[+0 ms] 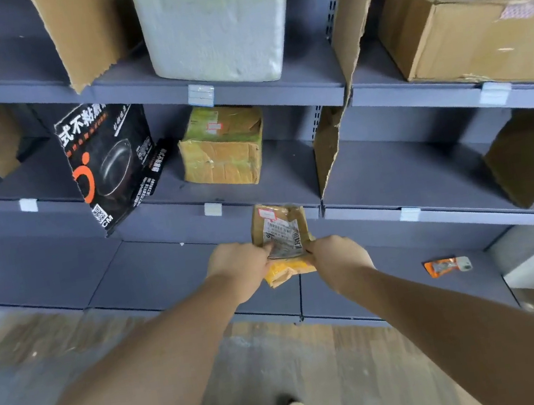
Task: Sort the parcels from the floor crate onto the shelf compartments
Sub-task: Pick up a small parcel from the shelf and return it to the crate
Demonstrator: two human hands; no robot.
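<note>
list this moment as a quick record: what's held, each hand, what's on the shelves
held item: small brown parcel with a white shipping label
left hand: grips the parcel's left edge, thumb on the label
right hand: grips its right edge
parcel position: in the air in front of the grey shelf unit, not on a shelf
upper shelf: white foam box; large cardboard box one compartment to the right
middle shelf: taped cardboard box
bottom shelf: small orange packet
</note>
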